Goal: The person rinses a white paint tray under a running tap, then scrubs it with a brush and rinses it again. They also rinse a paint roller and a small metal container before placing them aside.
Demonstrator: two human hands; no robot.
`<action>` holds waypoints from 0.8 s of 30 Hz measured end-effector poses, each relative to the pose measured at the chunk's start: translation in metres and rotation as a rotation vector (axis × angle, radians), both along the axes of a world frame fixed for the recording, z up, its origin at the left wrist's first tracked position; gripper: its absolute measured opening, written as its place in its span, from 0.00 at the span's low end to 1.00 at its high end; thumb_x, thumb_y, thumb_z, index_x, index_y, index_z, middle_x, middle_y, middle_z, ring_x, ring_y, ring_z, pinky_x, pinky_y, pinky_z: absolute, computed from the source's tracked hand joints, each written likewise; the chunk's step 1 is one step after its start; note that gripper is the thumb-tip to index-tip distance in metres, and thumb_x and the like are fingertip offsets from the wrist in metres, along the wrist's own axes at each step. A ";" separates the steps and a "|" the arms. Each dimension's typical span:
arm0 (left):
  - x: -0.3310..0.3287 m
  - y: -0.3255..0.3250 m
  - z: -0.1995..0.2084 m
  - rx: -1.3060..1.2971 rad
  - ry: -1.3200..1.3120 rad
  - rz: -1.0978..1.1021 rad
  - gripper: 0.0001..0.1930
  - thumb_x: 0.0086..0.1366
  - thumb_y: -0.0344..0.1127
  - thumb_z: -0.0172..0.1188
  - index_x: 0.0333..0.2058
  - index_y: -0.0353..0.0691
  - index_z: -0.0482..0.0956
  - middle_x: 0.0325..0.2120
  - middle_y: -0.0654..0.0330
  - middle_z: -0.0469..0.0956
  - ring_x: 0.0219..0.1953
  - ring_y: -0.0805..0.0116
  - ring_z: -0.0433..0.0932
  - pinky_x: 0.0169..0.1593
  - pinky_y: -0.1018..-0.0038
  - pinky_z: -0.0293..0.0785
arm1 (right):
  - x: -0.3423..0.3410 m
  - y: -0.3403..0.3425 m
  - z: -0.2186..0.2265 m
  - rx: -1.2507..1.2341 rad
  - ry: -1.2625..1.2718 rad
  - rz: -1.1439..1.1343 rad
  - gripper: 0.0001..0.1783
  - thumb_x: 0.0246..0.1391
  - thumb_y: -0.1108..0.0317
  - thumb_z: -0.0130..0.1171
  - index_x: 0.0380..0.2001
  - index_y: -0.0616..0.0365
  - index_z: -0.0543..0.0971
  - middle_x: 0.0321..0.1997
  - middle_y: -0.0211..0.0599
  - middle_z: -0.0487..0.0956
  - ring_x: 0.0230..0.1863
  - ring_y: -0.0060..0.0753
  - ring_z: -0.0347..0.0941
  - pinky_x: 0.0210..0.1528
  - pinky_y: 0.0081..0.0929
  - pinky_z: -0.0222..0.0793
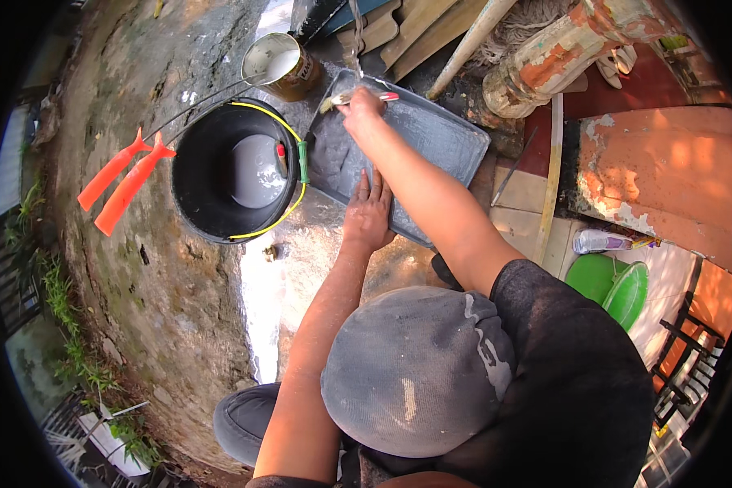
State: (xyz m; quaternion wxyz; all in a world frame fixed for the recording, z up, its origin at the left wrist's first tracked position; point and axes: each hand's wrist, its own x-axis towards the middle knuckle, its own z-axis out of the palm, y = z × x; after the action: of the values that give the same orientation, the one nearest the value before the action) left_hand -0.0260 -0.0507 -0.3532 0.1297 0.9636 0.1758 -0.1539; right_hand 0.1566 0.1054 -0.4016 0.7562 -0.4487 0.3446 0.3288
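My right hand [362, 110] is closed around a paintbrush [386, 97] with a red and white handle, its pale bristles pointing left over the far left corner of a grey tray [443, 134]. Wet grey liquid coats the tray's left part. Across the tray's near edge lies my left hand [369, 213], fingers stretched out onto the inside. Left of the tray stands a black bucket [191, 195] with a yellow rim handle and green grip, holding pale grey liquid. A red-ended object leans inside it. Two orange handles [134, 189] on metal rods extend over the bucket's far left side.
A metal can [294, 80] with white contents stands beyond the bucket. Corrugated sheets [431, 37], a pole [468, 49] and a peeling pillar [537, 77] crowd the far side. A green basin [602, 281] and plastic bottle [600, 241] are right. Grey cloth [419, 370] fills the lower middle.
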 end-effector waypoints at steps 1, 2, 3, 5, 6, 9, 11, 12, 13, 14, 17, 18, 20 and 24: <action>0.011 -0.005 0.003 -0.003 -0.069 -0.003 0.52 0.53 0.45 0.72 0.74 0.32 0.58 0.75 0.41 0.57 0.76 0.38 0.57 0.79 0.56 0.54 | 0.027 -0.004 -0.014 0.089 -0.169 0.013 0.12 0.69 0.70 0.58 0.52 0.60 0.75 0.48 0.39 0.82 0.45 0.40 0.82 0.47 0.48 0.85; 0.007 -0.001 0.005 -0.053 -0.048 0.027 0.55 0.51 0.44 0.73 0.74 0.32 0.56 0.76 0.40 0.55 0.77 0.38 0.54 0.79 0.57 0.52 | 0.012 -0.001 -0.015 0.066 -0.189 0.047 0.10 0.70 0.68 0.59 0.51 0.58 0.76 0.46 0.36 0.82 0.43 0.36 0.82 0.44 0.42 0.83; 0.001 0.003 0.004 -0.098 0.024 0.000 0.53 0.55 0.46 0.70 0.75 0.33 0.55 0.76 0.41 0.53 0.78 0.37 0.52 0.80 0.56 0.49 | -0.012 0.001 -0.017 0.044 -0.209 0.081 0.09 0.71 0.66 0.59 0.50 0.55 0.77 0.45 0.33 0.82 0.41 0.33 0.81 0.42 0.36 0.81; 0.006 0.010 -0.005 -0.176 0.122 -0.077 0.50 0.62 0.51 0.65 0.76 0.36 0.51 0.77 0.42 0.50 0.79 0.36 0.46 0.81 0.55 0.44 | -0.064 -0.011 -0.036 -0.066 -0.370 0.250 0.09 0.72 0.63 0.59 0.50 0.52 0.79 0.40 0.30 0.82 0.37 0.24 0.77 0.37 0.28 0.74; -0.008 0.008 -0.024 0.023 -0.127 -0.063 0.47 0.66 0.53 0.58 0.77 0.37 0.51 0.78 0.42 0.49 0.80 0.39 0.46 0.82 0.54 0.40 | -0.104 -0.016 -0.036 -0.150 -0.392 0.395 0.08 0.71 0.64 0.61 0.48 0.53 0.81 0.36 0.30 0.82 0.38 0.22 0.78 0.36 0.27 0.74; -0.007 -0.003 -0.009 0.125 -0.080 0.030 0.44 0.66 0.51 0.57 0.76 0.37 0.55 0.78 0.44 0.51 0.80 0.45 0.48 0.82 0.54 0.43 | -0.125 -0.021 -0.033 -0.230 -0.296 0.510 0.09 0.67 0.65 0.64 0.47 0.56 0.81 0.35 0.32 0.82 0.39 0.25 0.79 0.34 0.31 0.76; -0.010 0.008 -0.007 -0.140 0.141 0.002 0.44 0.62 0.46 0.63 0.74 0.37 0.59 0.75 0.41 0.55 0.79 0.41 0.49 0.81 0.55 0.47 | -0.078 0.000 -0.018 -0.118 -0.033 0.203 0.08 0.67 0.67 0.63 0.45 0.56 0.78 0.36 0.33 0.82 0.38 0.29 0.80 0.33 0.33 0.76; 0.002 0.001 0.002 -0.083 0.039 0.006 0.44 0.57 0.41 0.69 0.71 0.37 0.64 0.73 0.42 0.60 0.78 0.41 0.53 0.80 0.56 0.51 | -0.034 0.000 -0.029 -0.074 -0.185 0.156 0.07 0.67 0.67 0.62 0.44 0.56 0.77 0.36 0.33 0.82 0.37 0.29 0.80 0.33 0.32 0.76; 0.006 -0.003 0.001 -0.044 -0.099 0.027 0.45 0.55 0.38 0.70 0.71 0.37 0.64 0.73 0.44 0.61 0.77 0.42 0.55 0.80 0.56 0.52 | 0.000 0.006 -0.031 -0.016 -0.343 0.110 0.07 0.68 0.68 0.62 0.43 0.56 0.76 0.37 0.33 0.81 0.36 0.30 0.80 0.32 0.32 0.76; 0.010 -0.004 0.001 -0.052 -0.086 0.018 0.45 0.54 0.37 0.70 0.71 0.37 0.64 0.73 0.43 0.60 0.77 0.42 0.54 0.80 0.55 0.51 | 0.013 0.011 -0.028 -0.001 -0.370 0.041 0.06 0.69 0.68 0.61 0.42 0.56 0.76 0.36 0.33 0.81 0.33 0.28 0.78 0.31 0.30 0.75; -0.011 0.010 -0.009 -0.129 0.004 0.012 0.47 0.56 0.38 0.69 0.73 0.36 0.60 0.74 0.41 0.58 0.78 0.38 0.52 0.79 0.55 0.52 | -0.047 -0.002 -0.022 -0.061 -0.525 0.302 0.05 0.67 0.68 0.60 0.39 0.57 0.82 0.28 0.28 0.80 0.24 0.23 0.72 0.24 0.26 0.65; -0.008 0.013 -0.009 -0.164 0.013 -0.009 0.47 0.58 0.39 0.68 0.74 0.36 0.58 0.74 0.40 0.57 0.78 0.37 0.51 0.79 0.54 0.52 | -0.070 -0.012 -0.027 -0.224 -0.518 0.405 0.07 0.64 0.66 0.62 0.37 0.58 0.82 0.27 0.30 0.81 0.24 0.22 0.73 0.24 0.29 0.67; -0.014 0.009 -0.009 0.070 -0.094 -0.052 0.47 0.60 0.40 0.65 0.76 0.37 0.54 0.73 0.41 0.60 0.77 0.39 0.54 0.79 0.55 0.53 | -0.120 -0.043 -0.027 -0.340 -0.565 0.684 0.13 0.60 0.62 0.65 0.39 0.62 0.82 0.32 0.35 0.84 0.31 0.32 0.79 0.36 0.39 0.75; -0.004 0.003 -0.014 0.041 0.068 -0.017 0.45 0.65 0.42 0.61 0.77 0.40 0.51 0.66 0.48 0.73 0.69 0.51 0.69 0.78 0.58 0.55 | -0.110 -0.085 -0.031 -0.043 -0.291 0.904 0.14 0.63 0.62 0.63 0.41 0.63 0.81 0.41 0.39 0.84 0.39 0.37 0.83 0.40 0.38 0.82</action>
State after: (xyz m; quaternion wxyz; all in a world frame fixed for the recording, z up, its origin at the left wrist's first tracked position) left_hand -0.0301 -0.0479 -0.3675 0.1024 0.9618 0.1751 -0.1841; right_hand 0.0463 0.0208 -0.4322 0.5681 -0.6107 0.0122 0.5515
